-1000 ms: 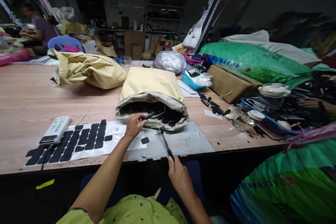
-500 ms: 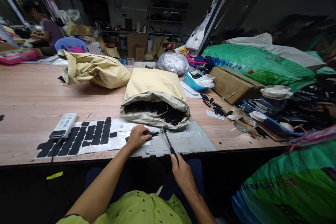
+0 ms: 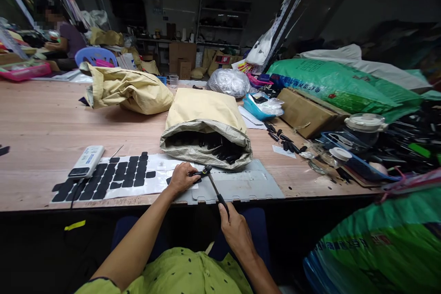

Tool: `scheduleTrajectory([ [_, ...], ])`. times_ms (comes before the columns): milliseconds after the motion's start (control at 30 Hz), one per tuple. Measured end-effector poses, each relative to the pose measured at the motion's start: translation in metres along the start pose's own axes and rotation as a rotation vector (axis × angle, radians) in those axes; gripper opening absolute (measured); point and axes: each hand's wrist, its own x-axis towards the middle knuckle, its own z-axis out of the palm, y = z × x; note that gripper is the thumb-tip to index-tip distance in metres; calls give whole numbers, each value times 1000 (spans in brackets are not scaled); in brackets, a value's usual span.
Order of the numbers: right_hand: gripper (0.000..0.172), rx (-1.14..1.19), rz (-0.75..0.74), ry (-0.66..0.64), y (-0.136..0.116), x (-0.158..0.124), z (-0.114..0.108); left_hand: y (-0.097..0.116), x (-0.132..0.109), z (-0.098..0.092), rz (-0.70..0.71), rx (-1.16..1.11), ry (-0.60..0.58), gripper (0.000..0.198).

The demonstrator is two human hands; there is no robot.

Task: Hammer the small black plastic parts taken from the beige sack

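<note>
My right hand (image 3: 237,226) is closed round the black grip of a small hammer (image 3: 216,189) with a metal shaft. The hammer's head lies over the far end of a slim black piece (image 3: 197,174) on the grey board (image 3: 237,186). My left hand (image 3: 182,178) pinches that piece with its fingertips; its exact kind is too small to make out. Just beyond both hands, an open cream sack (image 3: 206,108) faces me, with many black pieces (image 3: 227,151) inside its mouth.
To the left, a white sheet holds rows of black rounded pads (image 3: 113,174), with a white electronic device (image 3: 86,163) beside it. A second cream sack (image 3: 138,89) lies behind. Loose black parts, a cardboard box (image 3: 306,110) and green sacks (image 3: 327,80) crowd the right. Another person sits far left.
The hammer's head has shifted left, from beside the black piece to over its end. My right hand has moved slightly left with it; my left hand stays on the piece.
</note>
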Motion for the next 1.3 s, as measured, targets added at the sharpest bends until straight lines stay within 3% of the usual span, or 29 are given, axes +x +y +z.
scheduleTrajectory([
  [433, 46, -41, -33, -26, -6, -2, 7, 4, 0, -2, -23, 14, -32, 11],
  [667, 45, -143, 134, 3, 5, 7, -14, 8, -2, -3, -43, 18, -18, 14],
  [1000, 45, -238, 229, -75, 0, 10, -14, 9, -2, -11, 0, -8, -88, 13],
  [1133, 44, -224, 226, -92, -2, 11, -19, 15, -20, -16, 82, -109, -149, 15],
  [1300, 44, -199, 228, -77, 0, 12, -15, 21, -64, -11, 212, -109, -234, 18],
])
